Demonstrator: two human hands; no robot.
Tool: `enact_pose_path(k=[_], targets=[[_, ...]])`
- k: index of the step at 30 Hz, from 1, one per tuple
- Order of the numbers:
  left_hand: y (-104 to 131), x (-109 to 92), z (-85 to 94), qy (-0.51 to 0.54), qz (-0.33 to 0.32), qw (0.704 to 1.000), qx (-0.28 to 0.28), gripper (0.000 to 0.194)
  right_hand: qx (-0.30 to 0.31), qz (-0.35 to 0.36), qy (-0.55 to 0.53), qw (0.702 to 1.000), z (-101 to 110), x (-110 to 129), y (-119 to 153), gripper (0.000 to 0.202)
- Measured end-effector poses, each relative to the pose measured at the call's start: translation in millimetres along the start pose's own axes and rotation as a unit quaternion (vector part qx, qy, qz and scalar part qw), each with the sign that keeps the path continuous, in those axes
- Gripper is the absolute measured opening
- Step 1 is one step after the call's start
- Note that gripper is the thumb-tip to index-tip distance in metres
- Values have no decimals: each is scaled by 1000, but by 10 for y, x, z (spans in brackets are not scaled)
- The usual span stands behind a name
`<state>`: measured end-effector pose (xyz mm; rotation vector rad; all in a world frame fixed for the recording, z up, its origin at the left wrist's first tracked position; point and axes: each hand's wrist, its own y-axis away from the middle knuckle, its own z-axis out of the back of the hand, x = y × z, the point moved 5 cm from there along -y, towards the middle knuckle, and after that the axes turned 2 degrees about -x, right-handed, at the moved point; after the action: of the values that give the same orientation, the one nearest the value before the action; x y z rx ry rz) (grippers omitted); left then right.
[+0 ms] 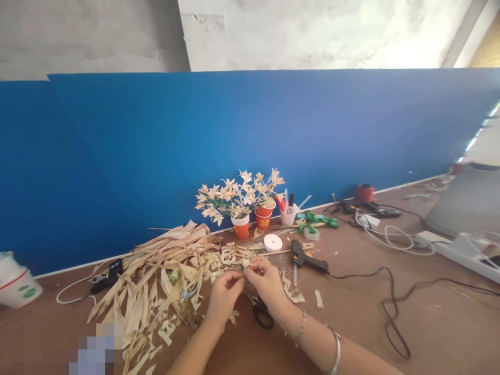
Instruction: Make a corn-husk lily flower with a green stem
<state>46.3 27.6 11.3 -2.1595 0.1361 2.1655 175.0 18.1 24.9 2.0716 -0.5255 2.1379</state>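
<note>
My left hand (223, 298) and my right hand (269, 285) meet over the near middle of the table, fingertips pinched together. Between them is a small green-and-pale husk piece (241, 267), mostly covered by the fingers; its exact shape I cannot make out. Under my right hand lies a pair of scissors (263, 315), one black handle loop showing. Dried corn husks (146, 284) and cut scraps spread left of and behind my hands. Just beyond sit a white roll (272, 242) and, to the right, a black glue gun (310, 259).
Husk flowers (228, 192) stand in red paper cups (241, 229) by the blue partition (250, 120). A white cup of pens (288, 216), green ribbon (312, 221) and clear tape (311, 234) are beside them. Cables (386, 291) and a power strip (461, 255) lie right; a white tub (19, 286) stands left.
</note>
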Motion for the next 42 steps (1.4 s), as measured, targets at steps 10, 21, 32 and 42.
enact_pose_path(k=[10,21,32,42], targets=[[-11,14,-29,57,-15,997,44,48,59,-91,-123,986,-71,-40,36,21],[-75,54,97,66,-2,998,-1,24,189,-110,-147,965,-99,49,27,29],[-64,27,95,267,78,960,22,26,117,-33,-132,984,80,18,-130,27],[-32,60,16,261,152,948,98,25,66,292,89,950,195,337,10,26]])
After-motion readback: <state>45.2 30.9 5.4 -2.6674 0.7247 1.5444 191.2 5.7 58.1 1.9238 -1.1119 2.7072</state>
